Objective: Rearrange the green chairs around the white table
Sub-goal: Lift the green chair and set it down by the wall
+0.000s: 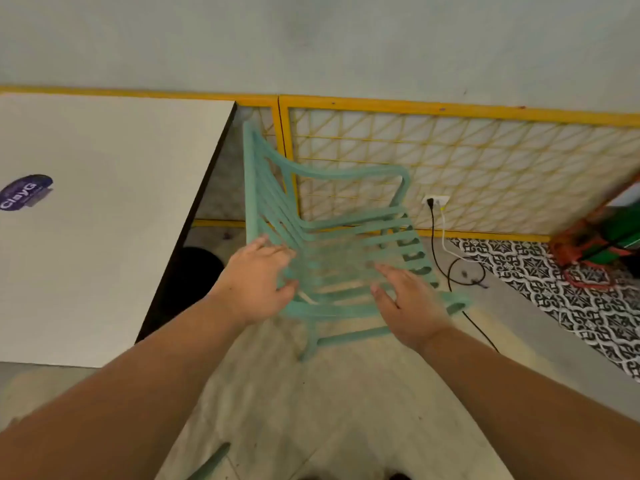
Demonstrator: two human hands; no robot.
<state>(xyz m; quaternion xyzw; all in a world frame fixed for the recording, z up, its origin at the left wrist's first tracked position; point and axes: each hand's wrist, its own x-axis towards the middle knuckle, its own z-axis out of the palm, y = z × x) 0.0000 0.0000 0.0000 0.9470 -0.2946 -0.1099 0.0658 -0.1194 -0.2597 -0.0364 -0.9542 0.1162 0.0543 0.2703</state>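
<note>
A green slatted chair [332, 244] stands on the floor just right of the white table [104, 220], its back towards the table's edge. The chair looks blurred. My left hand [256, 282] is at the chair's near left corner, fingers spread and fairly straight over the slats and thumb below. My right hand [408, 303] hovers over the seat's near right edge, fingers straight. Neither hand plainly curls round a bar. A piece of a second green chair [211, 462] shows at the bottom edge.
A yellow lattice panel [450, 161] lines the wall behind the chair. A wall socket [437, 199] feeds black and white cables [450, 268] lying on the floor. Patterned tiles [571, 299] and a red and green object [602, 244] are to the right. A purple sticker [26, 190] is on the table.
</note>
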